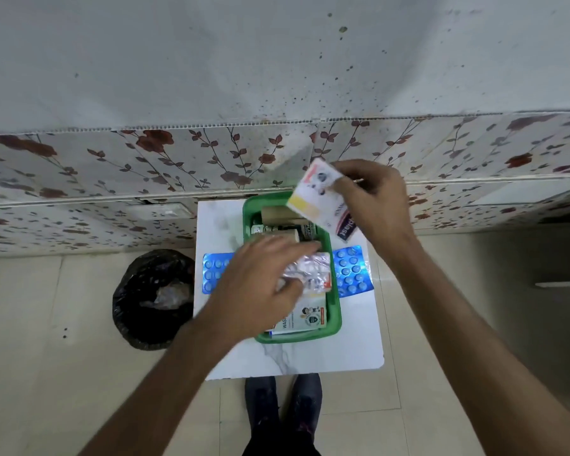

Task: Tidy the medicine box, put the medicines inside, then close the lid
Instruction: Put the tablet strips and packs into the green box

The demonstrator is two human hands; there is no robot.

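Both forearms reach in from the near side, above a pair of dark shoes (pixel 283 409) on the tiled floor. Between them stands a small white marble-patterned table (pixel 352 337) carrying a green medicine box (pixel 335 311), open, its long axis running from the near edge toward the far edge by the floral wall.

Left hand (pixel 257 291) lies low over the box's middle, fingers spread flat on a silver foil blister strip (pixel 313 271); nothing is clamped in it. Nearer in the box lies a pale packet (pixel 310 319) whose print starts "WAS"; the rest is covered. Brown and dark containers fill the far end, labels too blurred to read.

Right hand (pixel 372 199) is raised over the box's far right corner, thumb and fingers pinched on a white carton (pixel 313 192) with a yellow panel, tilted, its long axis slanting from far to near right. A dark-red patch on it shows letters like "plast", inverted.

Blue blister sheets (pixel 352 269) stick out flat on the table at both sides of the box. A black bin bag (pixel 152 297) sits on the floor off the left edge.
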